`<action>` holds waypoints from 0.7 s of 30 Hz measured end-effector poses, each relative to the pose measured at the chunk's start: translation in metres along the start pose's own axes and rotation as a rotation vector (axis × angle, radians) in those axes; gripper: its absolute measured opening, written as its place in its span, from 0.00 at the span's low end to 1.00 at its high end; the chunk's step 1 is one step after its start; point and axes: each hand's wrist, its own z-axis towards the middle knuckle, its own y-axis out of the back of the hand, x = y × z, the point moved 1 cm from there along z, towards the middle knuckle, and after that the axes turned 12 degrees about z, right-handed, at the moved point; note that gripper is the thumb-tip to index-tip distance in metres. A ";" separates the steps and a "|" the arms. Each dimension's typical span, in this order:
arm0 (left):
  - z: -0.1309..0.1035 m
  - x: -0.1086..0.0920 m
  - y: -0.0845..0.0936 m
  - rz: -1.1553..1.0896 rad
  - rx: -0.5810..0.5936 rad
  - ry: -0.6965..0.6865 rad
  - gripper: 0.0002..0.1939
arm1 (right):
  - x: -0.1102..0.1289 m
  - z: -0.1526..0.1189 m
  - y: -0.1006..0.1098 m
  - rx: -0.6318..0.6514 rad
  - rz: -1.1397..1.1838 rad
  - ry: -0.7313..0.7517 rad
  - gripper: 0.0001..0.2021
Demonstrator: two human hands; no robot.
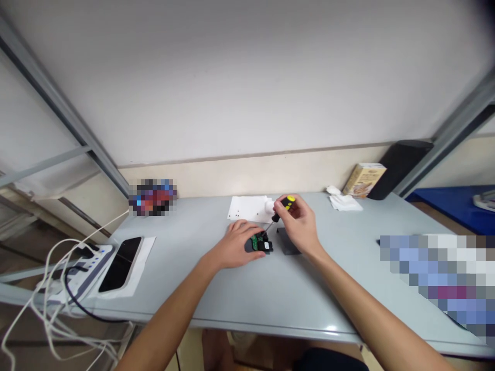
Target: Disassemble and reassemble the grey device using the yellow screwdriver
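Screwdriver (276, 217) is clamped in right hand (300, 222), long axis slanted down-left toward circuit board (254, 241), which is clasped by left hand (238, 243).

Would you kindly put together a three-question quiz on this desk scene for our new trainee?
1. Which of the person's hands holds the yellow-and-black screwdriver?
2. True or false: the phone lies to the right of the green circuit board.
3. Fill in the colour: the small dark pieces lie on a ____ sheet near the wall.

Key:
1. The right hand.
2. False; it lies to the left, near the power strip.
3. White.
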 end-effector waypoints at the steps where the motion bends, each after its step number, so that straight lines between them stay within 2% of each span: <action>1: 0.000 0.000 0.000 -0.005 0.003 -0.002 0.31 | -0.001 -0.001 -0.001 0.018 -0.001 -0.007 0.14; 9: 0.002 -0.003 0.004 -0.027 0.032 0.027 0.28 | -0.005 -0.005 -0.003 0.100 -0.032 -0.047 0.12; 21: 0.002 -0.003 0.004 -0.010 0.028 0.022 0.24 | -0.006 -0.008 -0.004 0.123 -0.061 -0.071 0.13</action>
